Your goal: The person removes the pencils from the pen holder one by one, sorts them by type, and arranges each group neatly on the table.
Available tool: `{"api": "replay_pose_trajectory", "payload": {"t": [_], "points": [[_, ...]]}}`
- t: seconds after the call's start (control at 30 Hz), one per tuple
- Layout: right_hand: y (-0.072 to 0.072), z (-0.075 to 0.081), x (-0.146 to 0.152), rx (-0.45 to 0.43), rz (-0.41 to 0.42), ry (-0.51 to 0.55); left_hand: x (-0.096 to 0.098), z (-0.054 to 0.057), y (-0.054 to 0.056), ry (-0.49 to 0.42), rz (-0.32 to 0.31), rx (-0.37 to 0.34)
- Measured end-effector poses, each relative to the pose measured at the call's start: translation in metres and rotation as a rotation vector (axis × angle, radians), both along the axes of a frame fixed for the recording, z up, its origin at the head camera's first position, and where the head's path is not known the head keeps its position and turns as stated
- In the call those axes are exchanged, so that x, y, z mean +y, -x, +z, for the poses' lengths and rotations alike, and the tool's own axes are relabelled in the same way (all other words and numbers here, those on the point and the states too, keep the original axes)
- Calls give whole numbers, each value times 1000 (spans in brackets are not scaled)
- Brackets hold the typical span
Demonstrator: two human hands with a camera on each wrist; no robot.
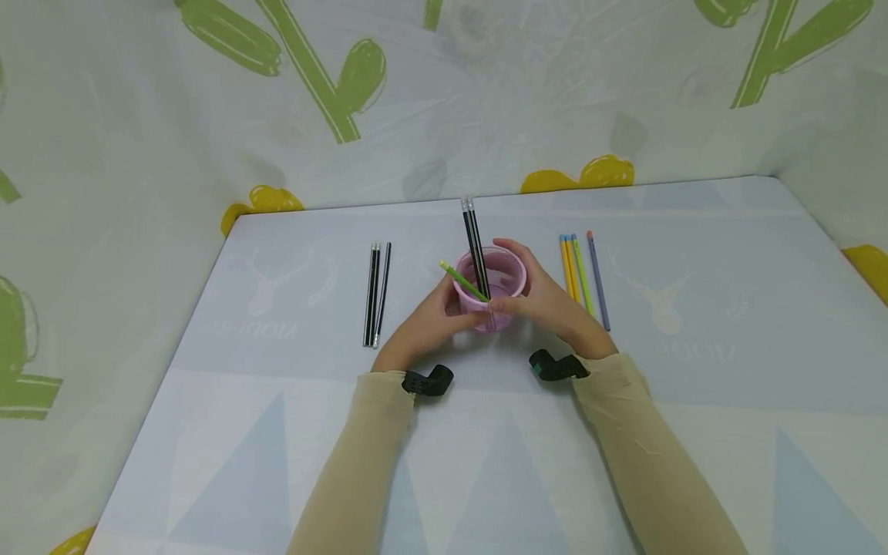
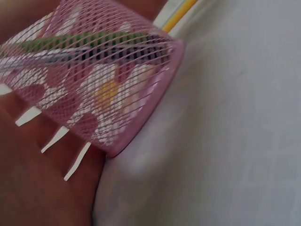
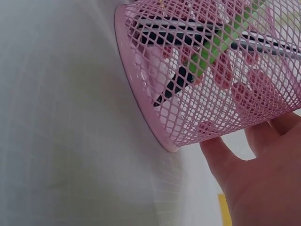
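A pink mesh pencil cup (image 1: 513, 270) is between my two hands near the middle of the table, its round base (image 3: 128, 70) close to the tabletop in the right wrist view. Its left side is gripped by my left hand (image 1: 430, 320), thumb across the front. My right hand (image 1: 549, 299) curves round the right side, its thumb also at the front. Inside stand two black-and-silver striped pencils (image 1: 475, 239), nearly upright. One green pencil (image 1: 459, 277) leans to the left over the rim; its dark tip shows through the mesh in the right wrist view.
Left of the cup lie three black striped pencils (image 1: 371, 297). On the right lie yellow pencils (image 1: 567, 266), a green one (image 1: 581, 270) and a purple-blue one (image 1: 598, 281). The table (image 1: 479, 470) has a pale patterned cover, with a patterned curtain (image 1: 444, 100) behind it.
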State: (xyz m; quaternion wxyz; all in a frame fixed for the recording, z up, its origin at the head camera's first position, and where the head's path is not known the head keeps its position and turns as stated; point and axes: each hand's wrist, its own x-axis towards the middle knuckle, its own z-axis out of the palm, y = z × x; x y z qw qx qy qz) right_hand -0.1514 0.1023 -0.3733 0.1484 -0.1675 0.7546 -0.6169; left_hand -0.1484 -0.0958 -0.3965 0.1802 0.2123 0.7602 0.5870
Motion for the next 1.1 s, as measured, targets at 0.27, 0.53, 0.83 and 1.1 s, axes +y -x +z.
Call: {"api": "replay_pose_trajectory", "payload": {"t": [0.27, 0.53, 0.83, 1.1], "points": [[1, -4, 2, -36, 11, 57, -8, 0, 2, -95, -80, 18], [4, -12, -3, -37, 28, 71, -8, 2, 2, -115, -10, 17], [15, -36, -2, -1, 28, 48, 2, -2, 8, -296, 307, -58], [14, -35, -2, -17, 23, 42, 9, -8, 13, -281, 379, 6]]}}
